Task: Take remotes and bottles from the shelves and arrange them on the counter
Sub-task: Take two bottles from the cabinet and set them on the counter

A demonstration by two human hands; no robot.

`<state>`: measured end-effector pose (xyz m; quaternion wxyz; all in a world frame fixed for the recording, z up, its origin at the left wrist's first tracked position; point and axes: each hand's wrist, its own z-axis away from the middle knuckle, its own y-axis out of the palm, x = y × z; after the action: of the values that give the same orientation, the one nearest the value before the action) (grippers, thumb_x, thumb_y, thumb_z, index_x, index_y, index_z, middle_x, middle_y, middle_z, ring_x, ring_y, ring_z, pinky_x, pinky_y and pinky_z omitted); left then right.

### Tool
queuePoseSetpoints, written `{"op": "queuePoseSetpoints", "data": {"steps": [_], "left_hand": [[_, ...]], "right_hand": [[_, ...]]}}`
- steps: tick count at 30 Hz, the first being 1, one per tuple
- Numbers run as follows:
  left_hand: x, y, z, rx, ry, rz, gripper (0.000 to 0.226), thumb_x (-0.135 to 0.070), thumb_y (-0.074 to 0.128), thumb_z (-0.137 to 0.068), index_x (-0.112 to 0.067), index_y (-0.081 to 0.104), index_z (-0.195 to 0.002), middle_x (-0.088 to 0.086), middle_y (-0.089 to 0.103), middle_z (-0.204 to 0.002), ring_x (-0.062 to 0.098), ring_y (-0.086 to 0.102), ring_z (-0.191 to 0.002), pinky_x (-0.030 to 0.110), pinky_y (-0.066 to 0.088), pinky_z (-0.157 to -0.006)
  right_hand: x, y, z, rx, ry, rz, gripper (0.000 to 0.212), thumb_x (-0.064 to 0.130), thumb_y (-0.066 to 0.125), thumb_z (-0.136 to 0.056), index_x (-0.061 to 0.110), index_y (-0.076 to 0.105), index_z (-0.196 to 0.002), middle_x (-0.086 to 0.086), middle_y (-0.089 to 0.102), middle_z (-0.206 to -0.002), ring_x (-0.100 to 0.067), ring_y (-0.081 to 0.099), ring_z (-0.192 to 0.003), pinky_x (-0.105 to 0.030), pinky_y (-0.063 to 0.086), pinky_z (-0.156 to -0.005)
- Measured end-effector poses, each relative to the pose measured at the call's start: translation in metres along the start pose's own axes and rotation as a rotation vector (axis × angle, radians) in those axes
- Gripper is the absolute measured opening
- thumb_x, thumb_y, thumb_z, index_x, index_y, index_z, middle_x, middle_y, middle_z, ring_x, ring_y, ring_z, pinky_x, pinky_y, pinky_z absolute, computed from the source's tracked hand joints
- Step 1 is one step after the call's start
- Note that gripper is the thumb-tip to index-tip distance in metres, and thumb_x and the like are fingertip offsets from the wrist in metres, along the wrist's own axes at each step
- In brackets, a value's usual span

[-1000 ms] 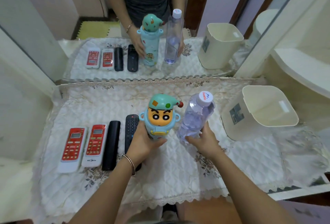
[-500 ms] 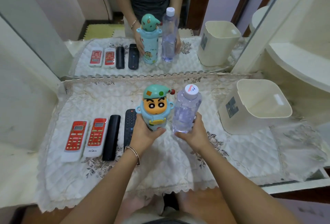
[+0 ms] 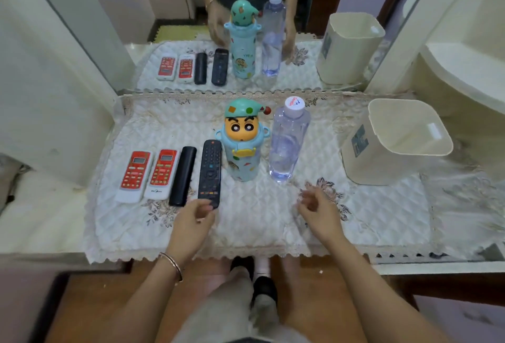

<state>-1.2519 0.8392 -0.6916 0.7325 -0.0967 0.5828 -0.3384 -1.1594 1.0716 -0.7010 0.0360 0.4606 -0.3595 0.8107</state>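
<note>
A light-blue cartoon bottle point(image 3: 242, 146) with a green cap stands upright on the quilted counter cloth point(image 3: 254, 219). A clear water bottle point(image 3: 287, 143) with a white cap stands just right of it. Left of them lie two red-and-white remotes point(image 3: 135, 174) point(image 3: 162, 173), a plain black remote point(image 3: 182, 174) and a black button remote point(image 3: 210, 172), side by side. My left hand point(image 3: 192, 222) hovers near the button remote's near end, fingers loosely curled, holding nothing. My right hand point(image 3: 318, 209) is open, below the water bottle, apart from it.
A cream plastic bin point(image 3: 396, 140) stands at the right on the cloth. A mirror point(image 3: 246, 28) behind the counter reflects everything. A white wall panel point(image 3: 54, 97) bounds the left. White shelves point(image 3: 464, 69) curve at the far right. The counter's front edge is just below my hands.
Both hands have let go of the two bottles and drawn back toward me. The bottles now stand free on the cloth.
</note>
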Motion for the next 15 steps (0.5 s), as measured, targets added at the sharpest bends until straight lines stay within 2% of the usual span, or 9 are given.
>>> {"op": "queuePoseSetpoints", "data": {"steps": [2,4,6,8,12,15], "left_hand": [[0.015,-0.005,0.013,0.007,-0.002,-0.012,0.011,-0.012,0.059,-0.087,-0.017,0.061,-0.097,0.002,0.065,-0.09,0.02,0.063,-0.087,0.03,0.052,-0.078],[0.025,-0.006,0.023,0.057,-0.002,0.002,0.008,-0.018,0.061,-0.086,-0.024,0.061,-0.091,0.003,0.067,-0.089,0.022,0.066,-0.084,0.02,0.05,-0.069],[0.029,-0.004,0.029,0.138,0.021,0.008,0.014,-0.018,0.061,-0.086,-0.032,0.059,-0.084,0.002,0.067,-0.085,0.02,0.067,-0.077,0.011,0.048,-0.061],[0.032,-0.004,0.032,0.229,0.051,0.028,0.019,-0.016,0.059,-0.088,-0.034,0.057,-0.082,0.003,0.067,-0.083,0.022,0.068,-0.078,0.013,0.05,-0.065],[0.047,-0.014,0.033,0.414,0.092,-0.045,0.016,-0.019,0.062,-0.087,-0.034,0.059,-0.086,0.004,0.069,-0.092,0.022,0.067,-0.092,0.034,0.052,-0.089],[0.066,-0.02,0.035,0.622,0.125,-0.135,0.013,-0.021,0.062,-0.087,-0.032,0.062,-0.093,0.002,0.069,-0.1,0.019,0.066,-0.097,0.03,0.05,-0.09]], "right_hand": [[-0.005,0.0,0.013,-0.011,-0.005,-0.002,0.03,0.006,0.063,-0.084,0.002,0.061,-0.114,-0.003,0.06,-0.094,-0.02,0.059,-0.089,-0.031,0.049,-0.086],[-0.012,0.0,0.034,0.0,0.024,-0.011,0.03,0.007,0.059,-0.086,0.003,0.06,-0.116,-0.004,0.06,-0.099,-0.016,0.055,-0.092,-0.023,0.042,-0.084],[-0.021,-0.001,0.054,-0.007,0.057,-0.027,0.029,0.008,0.057,-0.088,0.005,0.059,-0.117,-0.003,0.06,-0.1,-0.015,0.054,-0.094,-0.021,0.038,-0.084],[-0.032,-0.001,0.076,-0.038,0.112,-0.019,0.028,0.011,0.056,-0.089,0.006,0.059,-0.117,-0.001,0.058,-0.097,-0.017,0.057,-0.097,-0.021,0.037,-0.083],[-0.066,0.013,0.13,-0.098,0.29,-0.015,0.031,0.017,0.058,-0.089,0.01,0.059,-0.119,0.002,0.06,-0.094,-0.013,0.055,-0.093,-0.02,0.039,-0.081],[-0.095,0.041,0.184,-0.082,0.483,-0.045,0.031,0.016,0.061,-0.086,0.01,0.06,-0.116,-0.001,0.059,-0.091,-0.013,0.053,-0.088,-0.017,0.037,-0.073]]}}
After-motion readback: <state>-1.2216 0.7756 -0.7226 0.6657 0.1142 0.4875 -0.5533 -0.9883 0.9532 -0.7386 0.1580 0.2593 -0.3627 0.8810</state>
